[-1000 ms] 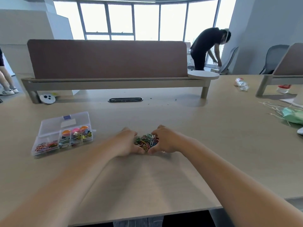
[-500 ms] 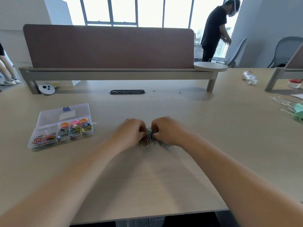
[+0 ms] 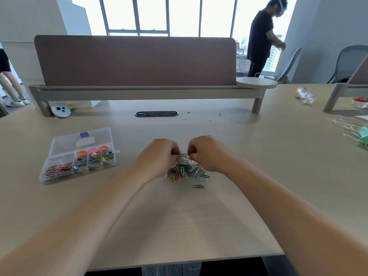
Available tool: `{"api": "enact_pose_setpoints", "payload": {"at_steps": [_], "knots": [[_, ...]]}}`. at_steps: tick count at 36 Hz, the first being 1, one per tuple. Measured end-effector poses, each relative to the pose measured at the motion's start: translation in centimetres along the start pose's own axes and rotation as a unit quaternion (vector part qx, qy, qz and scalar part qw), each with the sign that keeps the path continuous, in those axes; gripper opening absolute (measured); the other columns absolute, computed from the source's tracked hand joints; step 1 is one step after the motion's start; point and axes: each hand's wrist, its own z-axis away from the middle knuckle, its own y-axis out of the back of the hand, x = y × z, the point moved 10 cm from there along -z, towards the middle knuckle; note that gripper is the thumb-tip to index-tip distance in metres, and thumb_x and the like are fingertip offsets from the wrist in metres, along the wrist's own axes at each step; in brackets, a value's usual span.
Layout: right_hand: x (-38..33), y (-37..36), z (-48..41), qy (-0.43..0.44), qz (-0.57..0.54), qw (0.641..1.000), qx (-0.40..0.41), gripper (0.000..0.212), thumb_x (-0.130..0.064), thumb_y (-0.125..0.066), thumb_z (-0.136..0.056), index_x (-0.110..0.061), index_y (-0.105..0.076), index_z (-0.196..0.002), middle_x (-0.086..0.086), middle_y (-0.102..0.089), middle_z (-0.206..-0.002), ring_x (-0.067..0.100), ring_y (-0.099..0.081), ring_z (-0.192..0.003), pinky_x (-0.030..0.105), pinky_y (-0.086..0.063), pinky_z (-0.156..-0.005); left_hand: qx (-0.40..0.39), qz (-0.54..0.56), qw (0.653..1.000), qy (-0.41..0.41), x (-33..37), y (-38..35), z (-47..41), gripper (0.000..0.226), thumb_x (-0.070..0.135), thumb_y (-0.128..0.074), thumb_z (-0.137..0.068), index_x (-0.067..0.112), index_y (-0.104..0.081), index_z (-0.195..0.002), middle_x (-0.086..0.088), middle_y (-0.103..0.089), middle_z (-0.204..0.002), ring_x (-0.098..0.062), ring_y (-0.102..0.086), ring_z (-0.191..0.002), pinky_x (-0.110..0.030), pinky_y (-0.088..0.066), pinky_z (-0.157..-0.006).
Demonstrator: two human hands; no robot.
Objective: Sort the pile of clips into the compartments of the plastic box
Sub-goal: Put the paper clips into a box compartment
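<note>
Both hands meet over the pile of clips (image 3: 186,169) at table (image 3: 258,156) centre. Left hand (image 3: 159,156) and right hand (image 3: 207,152) have fingers curled, each pinching the pile's far top edge. One green clip (image 3: 198,186) lies just near of the pile. Plastic box (image 3: 79,154) sits well left, lid open, compartments partly filled.

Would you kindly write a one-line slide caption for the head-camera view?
Left hand and right hand pinch the coloured paper-clip pile on the desk, plastic box open at left.
</note>
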Motion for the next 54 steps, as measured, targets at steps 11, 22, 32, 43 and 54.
{"api": "enact_pose_setpoints", "payload": {"at_steps": [11, 22, 32, 43, 54], "knots": [[-1.3, -0.1, 0.4, 0.006, -0.012, 1.000, -0.014, 0.007, -0.019, -0.061, -0.090, -0.023, -0.068, -0.092, -0.007, -0.061, -0.091, 0.015, -0.056, -0.085, 0.025, -0.039, -0.067, 0.013, 0.038, 0.999, 0.016, -1.3, 1.5, 1.3, 0.012, 0.028, -0.068, -0.087, 0.017, -0.070, -0.091, 0.012, -0.056, -0.072, -0.006, -0.052, -0.064, -0.023, -0.036, -0.057], [-6.0, -1.3, -0.6, 0.034, -0.016, 0.999, -0.034, 0.008, -0.019, -0.061, -0.090, -0.023, -0.067, -0.093, -0.010, -0.059, -0.089, 0.013, -0.056, -0.084, 0.026, -0.042, -0.071, 0.013, 0.064, 0.996, 0.062, -4.8, 4.1, 3.7, 0.015, 0.025, -0.064, -0.090, 0.013, -0.070, -0.097, 0.009, -0.056, -0.072, -0.003, -0.048, -0.061, -0.023, -0.036, -0.055], [-14.1, -3.0, -4.4, 0.095, -0.040, 0.993, -0.052, 0.005, -0.020, -0.061, -0.092, -0.022, -0.064, -0.092, -0.012, -0.056, -0.078, 0.015, -0.060, -0.081, 0.027, -0.045, -0.067, 0.060, 0.050, 0.990, 0.119, -11.7, 9.8, 6.7, 0.009, 0.028, -0.065, -0.089, 0.020, -0.065, -0.083, 0.009, -0.061, -0.075, -0.010, -0.056, -0.068, -0.023, -0.034, -0.054], [-25.8, -6.3, -9.1, 0.184, -0.049, 0.980, -0.061, 0.011, -0.013, -0.061, -0.091, -0.013, -0.071, -0.094, -0.002, -0.063, -0.088, 0.015, -0.058, -0.080, 0.025, -0.042, -0.068, 0.091, -0.046, 0.976, 0.195, -22.5, 15.8, 9.5, 0.008, 0.026, -0.066, -0.088, 0.019, -0.068, -0.088, 0.007, -0.057, -0.081, -0.012, -0.053, -0.077, -0.024, -0.034, -0.059], [-28.9, -9.4, -12.1, 0.199, -0.049, 0.976, -0.074, 0.011, -0.016, -0.061, -0.091, -0.016, -0.071, -0.096, -0.003, -0.066, -0.090, 0.013, -0.058, -0.078, 0.028, -0.050, -0.073, 0.038, -0.085, 0.977, 0.192, -26.8, 15.0, 8.7, 0.006, 0.028, -0.062, -0.090, 0.022, -0.066, -0.090, 0.005, -0.061, -0.089, -0.014, -0.053, -0.082, -0.026, -0.037, -0.065]]}}
